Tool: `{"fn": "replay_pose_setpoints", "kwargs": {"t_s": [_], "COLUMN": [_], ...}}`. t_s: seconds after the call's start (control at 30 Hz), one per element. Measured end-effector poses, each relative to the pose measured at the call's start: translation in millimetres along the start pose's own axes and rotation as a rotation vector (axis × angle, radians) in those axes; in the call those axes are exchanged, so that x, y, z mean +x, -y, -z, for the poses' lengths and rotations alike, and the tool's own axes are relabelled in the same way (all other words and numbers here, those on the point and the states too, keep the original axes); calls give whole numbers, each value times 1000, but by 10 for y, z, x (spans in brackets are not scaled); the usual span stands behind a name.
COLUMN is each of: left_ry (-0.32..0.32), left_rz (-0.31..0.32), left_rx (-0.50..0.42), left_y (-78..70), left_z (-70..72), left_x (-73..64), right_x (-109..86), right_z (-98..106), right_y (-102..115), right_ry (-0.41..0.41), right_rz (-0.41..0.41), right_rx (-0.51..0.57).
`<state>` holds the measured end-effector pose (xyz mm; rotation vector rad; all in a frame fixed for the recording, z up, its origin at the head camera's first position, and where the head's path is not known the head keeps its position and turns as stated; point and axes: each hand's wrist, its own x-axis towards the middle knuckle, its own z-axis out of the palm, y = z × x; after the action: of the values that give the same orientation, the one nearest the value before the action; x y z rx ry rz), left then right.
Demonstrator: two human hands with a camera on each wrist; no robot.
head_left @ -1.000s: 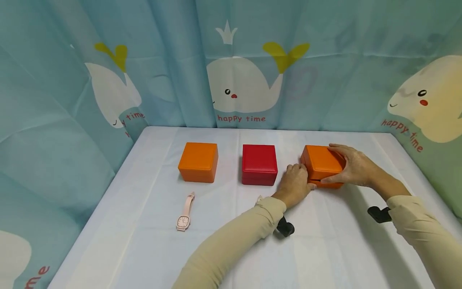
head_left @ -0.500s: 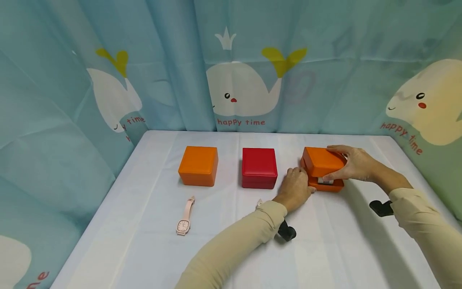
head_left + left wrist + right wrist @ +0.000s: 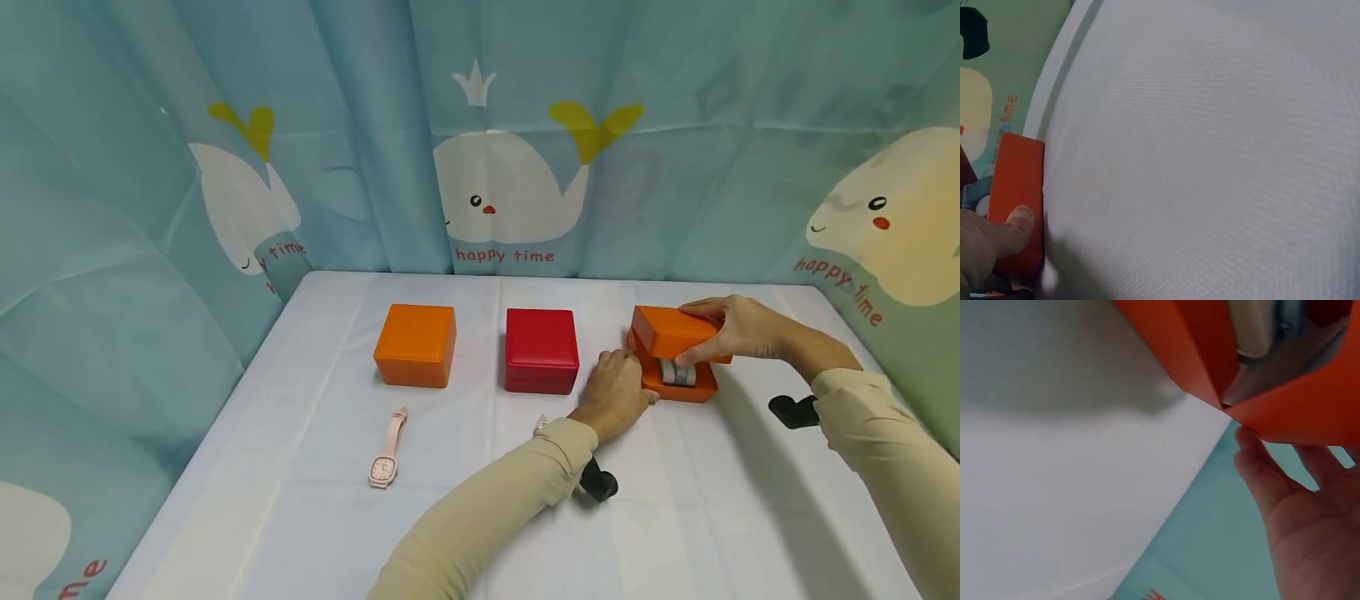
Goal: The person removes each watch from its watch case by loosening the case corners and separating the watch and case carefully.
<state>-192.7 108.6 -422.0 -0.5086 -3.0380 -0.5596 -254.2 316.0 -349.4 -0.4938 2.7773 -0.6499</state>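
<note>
The right-hand orange watch box is partly open in the head view, its lid (image 3: 675,332) tilted up at the front over the base (image 3: 701,390). My right hand (image 3: 753,329) grips the lid's right side, thumb at the front edge and fingers behind. Beneath the lid a grey and silver band-like item (image 3: 678,372) shows inside. My left hand (image 3: 613,393) holds the base at its front left corner; in the left wrist view the thumb (image 3: 1019,222) presses on the orange wall. The right wrist view shows the fingers (image 3: 1260,469) against the orange lid (image 3: 1310,409).
A red box (image 3: 542,350) and another orange box (image 3: 415,343), both closed, stand to the left on the white table (image 3: 315,467). A pink wristwatch (image 3: 387,450) lies in front of them. A small pale item (image 3: 541,422) peeks out beside the left sleeve.
The right hand has raised the front of the lid from a narrow gap to a wide one, baring the grey item inside. The left hand keeps its place at the base.
</note>
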Motion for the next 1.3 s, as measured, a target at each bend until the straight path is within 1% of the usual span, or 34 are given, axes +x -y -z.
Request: {"fn": "replay_pose_setpoints", "kwargs": {"t_s": [0.17,0.37,0.47,0.57,0.7,0.8,0.97,1.13,1.23,1.3], "left_ry": [-12,-16,-10,-20,-21,-10,-16,6,5,1], "left_rz": [2,-4,-2,-7,-6,-2,13,31,35,35], "left_rx": [1,4,14,25,14,14,10,-8,-2,6], "left_y": [7,0,-3,-7,-4,-1,-6,-15,-18,-21], "left_z": [1,3,-1,1,9,7,11,7,6,2], "left_x": [-3,-7,-3,4,4,3,2,4,1,-2], "right_x": [40,99,126,149,174,190,188,166,168,170], "right_z": [49,109,150,181,177,169,191,211,193,167], "right_y": [17,-16,-37,-43,-39,-45,-71,-123,-137,-141], "right_ry": [46,101,128,125,101,86,81,105,95,76], "right_rz": [-34,-67,-91,-89,-72,-68,-109,-158,-173,-168], "right_rx": [37,103,109,107,149,176,188,246,298,333]}}
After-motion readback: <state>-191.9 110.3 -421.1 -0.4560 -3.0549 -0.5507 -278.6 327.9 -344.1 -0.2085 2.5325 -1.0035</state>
